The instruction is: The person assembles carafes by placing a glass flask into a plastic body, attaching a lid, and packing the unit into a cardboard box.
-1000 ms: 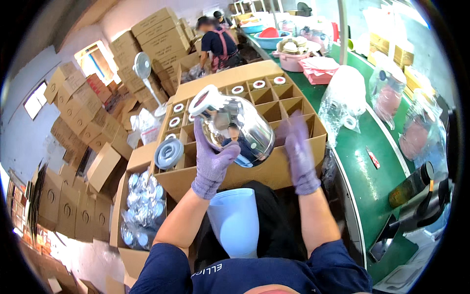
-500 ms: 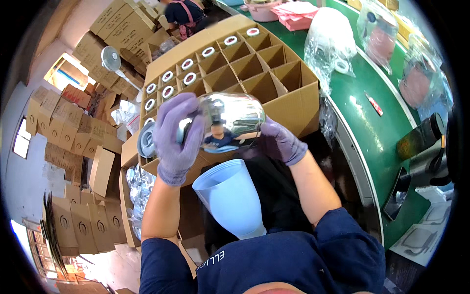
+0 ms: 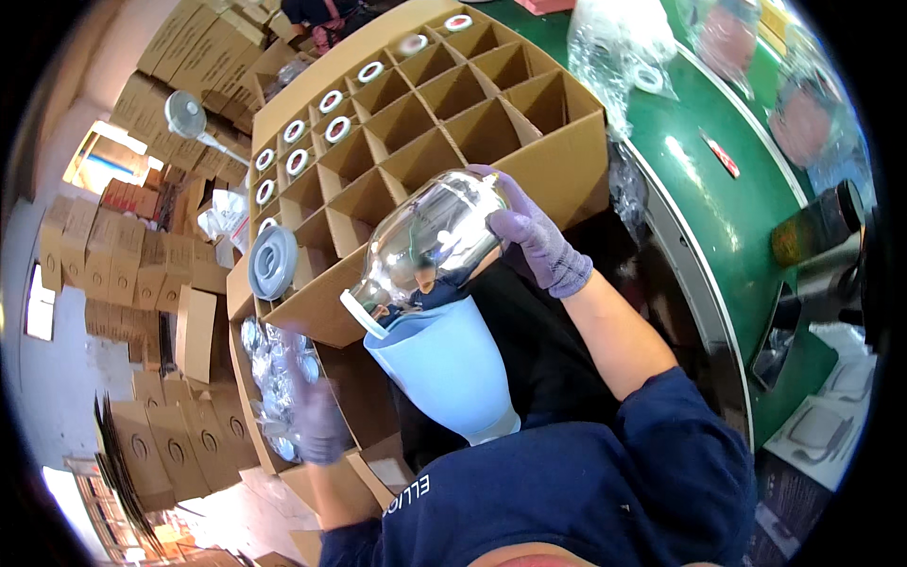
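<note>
My right hand, in a purple glove, is closed on the rounded end of a mirror-bright silver flask liner. The liner tilts, its neck with a white ring pointing down to the left, just above the rim of a light blue flask shell. That shell leans in my lap with its wide mouth up. My left hand, gloved too, is smeared by motion over an open carton of plastic-wrapped pieces; its fingers cannot be made out.
A large divided carton stands ahead, white-ringed necks in several cells. Blue-grey rings sit at its near left corner. On the right curves a green bench with a red cutter and a dark jar. Stacked cartons line the left.
My left hand has let go of the liner and moved down left to the carton of wrapped pieces. The liner has tipped, its neck now lower, near the blue shell's rim.
</note>
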`<state>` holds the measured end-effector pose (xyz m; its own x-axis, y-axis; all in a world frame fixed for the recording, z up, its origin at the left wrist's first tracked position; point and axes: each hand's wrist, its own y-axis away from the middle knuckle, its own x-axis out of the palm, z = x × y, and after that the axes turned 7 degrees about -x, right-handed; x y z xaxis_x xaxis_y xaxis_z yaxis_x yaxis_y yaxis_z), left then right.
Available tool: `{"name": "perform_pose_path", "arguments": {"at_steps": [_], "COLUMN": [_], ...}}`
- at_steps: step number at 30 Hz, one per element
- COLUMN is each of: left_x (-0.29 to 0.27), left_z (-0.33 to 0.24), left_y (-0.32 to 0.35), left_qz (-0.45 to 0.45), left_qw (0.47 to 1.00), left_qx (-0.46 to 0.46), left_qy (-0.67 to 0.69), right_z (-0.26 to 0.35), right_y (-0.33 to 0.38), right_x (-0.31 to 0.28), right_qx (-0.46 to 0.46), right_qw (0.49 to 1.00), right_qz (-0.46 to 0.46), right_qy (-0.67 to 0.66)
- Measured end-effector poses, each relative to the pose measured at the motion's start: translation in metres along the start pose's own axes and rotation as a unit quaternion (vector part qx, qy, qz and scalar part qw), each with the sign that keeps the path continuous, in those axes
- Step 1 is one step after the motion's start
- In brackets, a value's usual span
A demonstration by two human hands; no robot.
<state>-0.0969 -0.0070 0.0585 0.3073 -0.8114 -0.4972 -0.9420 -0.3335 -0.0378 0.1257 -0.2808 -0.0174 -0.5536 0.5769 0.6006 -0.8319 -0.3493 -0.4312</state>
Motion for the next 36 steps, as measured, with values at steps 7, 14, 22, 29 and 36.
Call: {"name": "perform_pose_path", "arguments": {"at_steps": [7, 14, 22, 29, 36], "left_x": [0.075, 0.060, 0.099, 0.086, 0.079], "left_z": [0.000, 0.073, -0.005, -0.033, -0.089], "left_y": [0.042, 0.092, 0.037, 0.004, -0.016], "left_qz": [0.230, 0.121, 0.122, 0.092, 0.096], "left_qw": [0.971, 0.975, 0.957, 0.988, 0.973], "left_qx": [-0.010, -0.114, -0.043, 0.050, 0.210], "left_qy": [0.059, 0.148, 0.260, 0.111, -0.015], "right_z": [0.064, 0.082, 0.020, 0.032, -0.014], "right_y": [0.039, 0.164, 0.242, 0.210, 0.179], "right_x": [-0.036, -0.067, -0.088, -0.078, -0.077], "right_qx": [0.090, 0.215, 0.193, 0.211, 0.247], "right_qw": [0.989, 0.944, 0.870, 0.866, 0.943], "right_qz": [-0.088, -0.152, -0.043, 0.113, -0.096], "right_qy": [0.076, 0.197, 0.451, 0.439, -0.199]}}
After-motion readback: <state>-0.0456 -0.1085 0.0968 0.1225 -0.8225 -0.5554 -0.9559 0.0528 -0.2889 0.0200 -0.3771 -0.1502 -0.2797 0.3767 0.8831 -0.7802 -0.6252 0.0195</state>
